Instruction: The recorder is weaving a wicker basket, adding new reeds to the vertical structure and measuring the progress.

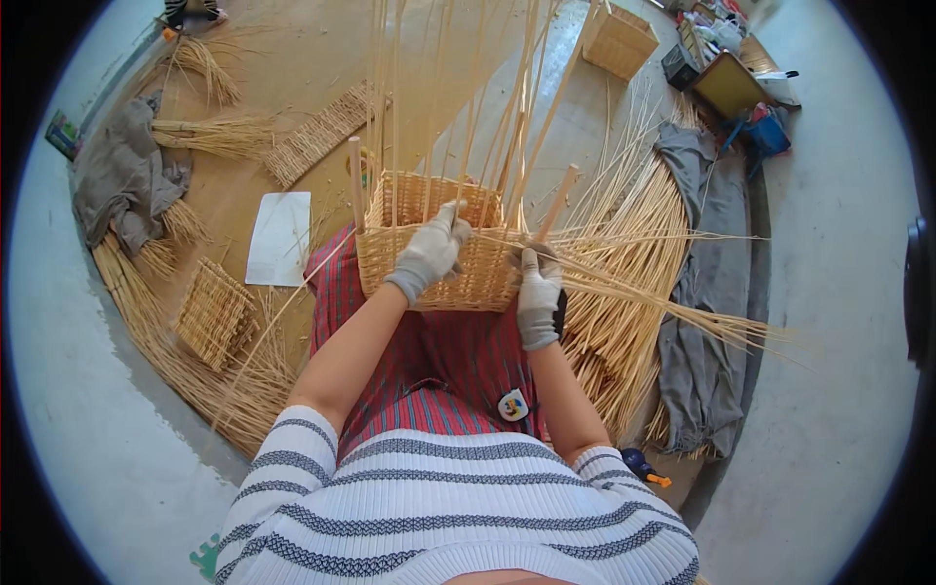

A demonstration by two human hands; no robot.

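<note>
Basket (478,283) on far edge of lap (439,356), prob. so both hands reach rim. L hand (432,252) at near rim, fingers bent, hold can't tell; R hand (537,288) fingers closed on strands (673,310) at near-R corner, prob. to control 'em.

Left hand (436,251) fingertips blurred, can't tell what they pinch. Right hand (538,300) fingers are lost in shadow and strands, grip unclear; it also hides a corner of the basket (458,278). Tall canes (567,93) run off the top. Grey cloth (127,171) at left covers part of the reeds (180,222). Dark object (917,292) at far right cut by the fisheye rim, can't identify.
</note>
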